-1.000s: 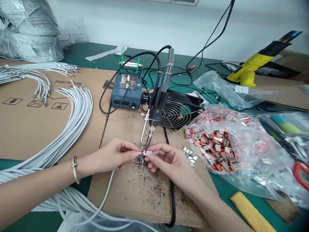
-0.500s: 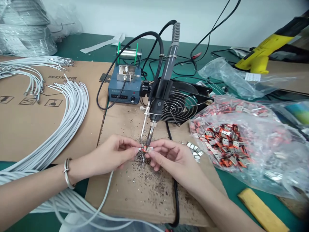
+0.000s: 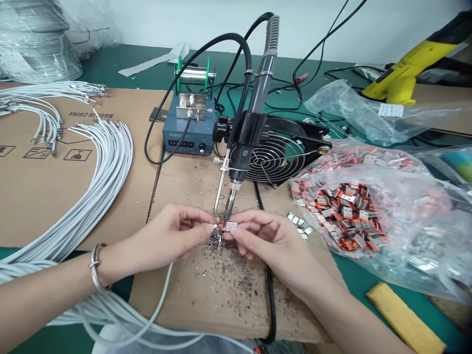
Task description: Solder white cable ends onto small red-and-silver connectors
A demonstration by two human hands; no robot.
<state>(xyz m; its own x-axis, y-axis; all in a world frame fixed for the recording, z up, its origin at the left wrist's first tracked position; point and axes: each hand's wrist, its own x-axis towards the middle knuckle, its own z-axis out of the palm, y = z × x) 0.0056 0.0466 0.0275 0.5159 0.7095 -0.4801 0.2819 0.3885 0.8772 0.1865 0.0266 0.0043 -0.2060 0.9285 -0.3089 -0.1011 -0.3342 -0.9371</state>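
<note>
My left hand (image 3: 183, 233) is closed in a pinch on the end of a white cable (image 3: 165, 290), which hangs down from below the palm. Between thumb and fingers of my right hand (image 3: 263, 236) is a USB connector (image 3: 231, 226) with a metal shell and an orange insert. Cable end and connector meet right under the tip of a mounted soldering iron (image 3: 230, 202). A thin metal solder feed tube (image 3: 220, 191) comes down beside the tip. The exact joint is too small to make out. Dark solder scraps (image 3: 236, 280) litter the cardboard below.
Left lies a large bundle of white cables (image 3: 110, 162). A blue solder feeder (image 3: 190, 130) with a solder reel (image 3: 193, 73) stands behind, beside a black fan (image 3: 276, 155). At right are a bag of orange USB connectors (image 3: 350, 216), metal shells (image 3: 300, 225) and a yellow block (image 3: 405, 317).
The view has shifted slightly. My right hand and the connector have moved a little to the right, showing more of its metal shell. Both hands keep their grip.
</note>
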